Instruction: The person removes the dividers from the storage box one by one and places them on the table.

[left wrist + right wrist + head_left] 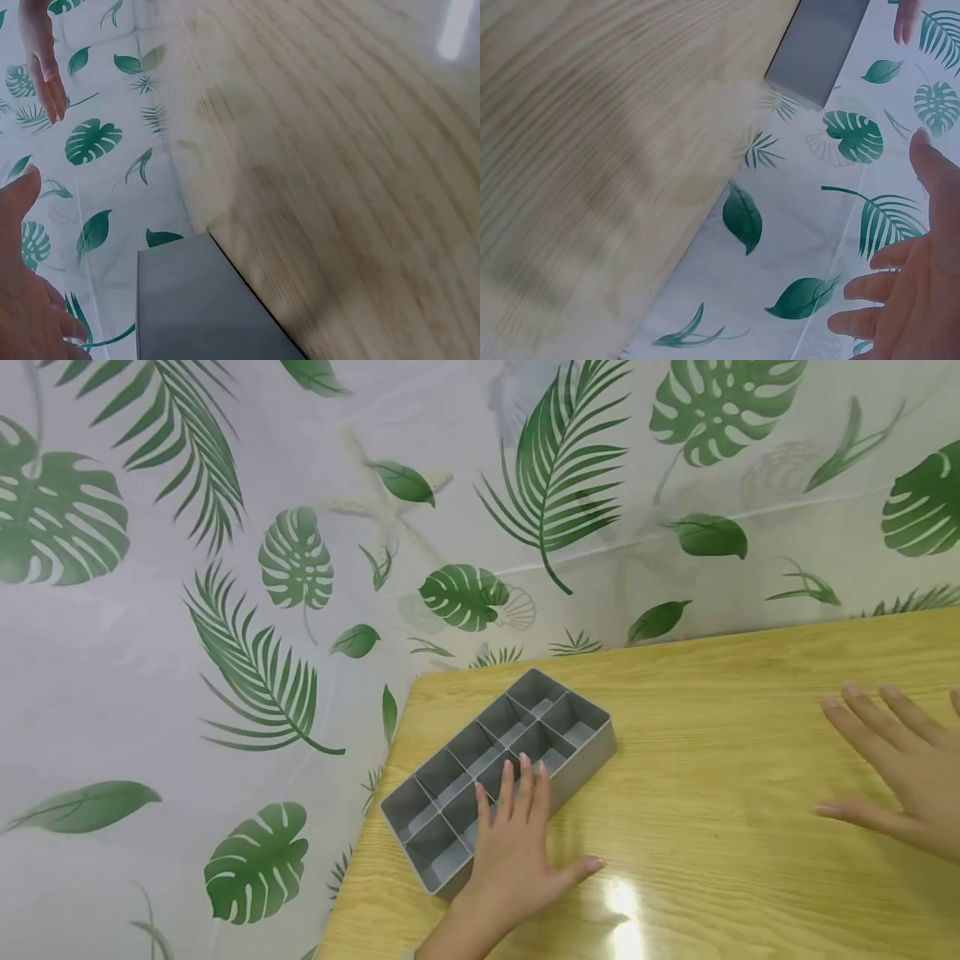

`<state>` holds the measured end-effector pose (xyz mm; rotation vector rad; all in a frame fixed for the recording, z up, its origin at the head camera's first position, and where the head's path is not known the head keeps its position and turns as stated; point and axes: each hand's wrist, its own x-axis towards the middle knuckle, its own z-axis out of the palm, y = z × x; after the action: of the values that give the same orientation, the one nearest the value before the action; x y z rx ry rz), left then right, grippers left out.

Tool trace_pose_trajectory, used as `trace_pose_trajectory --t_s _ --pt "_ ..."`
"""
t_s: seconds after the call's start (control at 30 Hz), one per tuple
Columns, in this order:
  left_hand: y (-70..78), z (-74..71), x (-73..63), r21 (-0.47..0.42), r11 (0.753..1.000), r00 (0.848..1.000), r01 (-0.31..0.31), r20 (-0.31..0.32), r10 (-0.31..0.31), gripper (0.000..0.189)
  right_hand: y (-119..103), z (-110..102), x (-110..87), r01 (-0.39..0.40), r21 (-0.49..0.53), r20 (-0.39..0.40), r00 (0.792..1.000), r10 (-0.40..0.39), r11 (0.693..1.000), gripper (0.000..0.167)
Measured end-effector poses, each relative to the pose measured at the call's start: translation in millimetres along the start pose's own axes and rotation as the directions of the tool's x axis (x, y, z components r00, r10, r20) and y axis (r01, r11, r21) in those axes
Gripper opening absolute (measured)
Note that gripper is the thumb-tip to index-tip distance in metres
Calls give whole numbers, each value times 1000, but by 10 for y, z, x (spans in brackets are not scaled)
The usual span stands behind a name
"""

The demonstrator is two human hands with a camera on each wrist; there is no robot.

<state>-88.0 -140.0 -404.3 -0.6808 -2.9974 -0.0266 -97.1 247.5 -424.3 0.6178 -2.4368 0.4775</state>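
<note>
A grey divided box [472, 768] with two rows of square compartments lies slantwise on the wooden table. Over its near long side my left hand [513, 860] is spread, fingers straight and thumb out, holding nothing. The right wrist view shows that left hand [907, 21] apart from the box [817, 52]. Far to the right, my right hand [911, 777] is held above the table, fingers extended and spread, also with nothing in it. In the left wrist view, the box's plain side [210, 307] is seen near my left hand [30, 300].
The yellow wood-grain table [720, 760] ends at the back and left against a white curtain [172, 693] printed with green leaves. Bright light glares off the tabletop near the left thumb. The compartments whose floors show hold nothing visible.
</note>
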Motion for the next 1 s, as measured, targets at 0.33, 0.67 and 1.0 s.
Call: trace_pose_trajectory --t_s 0.33,0.67,1.0 --pt "-137 5 -97 -50 995 996 85 16 -84 105 -193 -23 263 -54 -167 278 956 99 985 95" --pt "-271 -36 -220 -108 978 983 180 42 -177 105 -277 76 437 19 -147 329 944 31 989 96" --pt "-469 -154 -330 -156 949 958 272 -43 -282 103 -388 170 644 20 -106 362 932 19 994 90"
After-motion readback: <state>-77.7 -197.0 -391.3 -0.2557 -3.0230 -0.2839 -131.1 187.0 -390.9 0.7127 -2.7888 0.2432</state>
